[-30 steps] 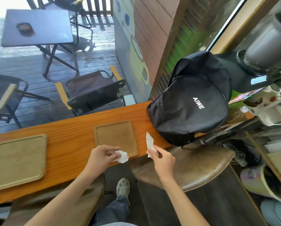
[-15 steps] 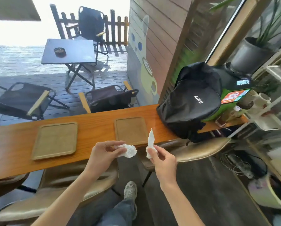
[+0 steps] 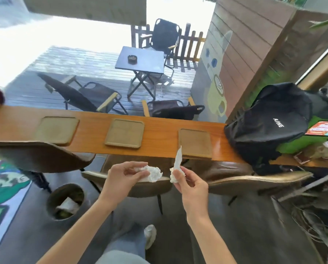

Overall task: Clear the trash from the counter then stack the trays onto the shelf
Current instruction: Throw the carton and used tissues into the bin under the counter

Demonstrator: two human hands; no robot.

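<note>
My left hand [image 3: 124, 173] holds a crumpled white tissue [image 3: 153, 173] below the front edge of the orange wooden counter [image 3: 159, 134]. My right hand [image 3: 190, 181] pinches a second white tissue [image 3: 177, 162] whose twisted end points up. Three flat wooden trays lie on the counter: a left tray [image 3: 57, 129], a middle tray [image 3: 124, 133] and a right tray [image 3: 195, 142]. Both hands are in front of the counter, apart from the trays.
A round bin [image 3: 65, 201] with paper in it stands on the floor at lower left. Brown stools [image 3: 37, 155] sit under the counter. A black backpack [image 3: 269, 122] rests on the counter's right end. Outside are folding chairs and a small table [image 3: 140, 60].
Both hands lifted their tissues off the counter and drew back toward me. My view pulled back and swung left, bringing a third tray and the bin into sight.
</note>
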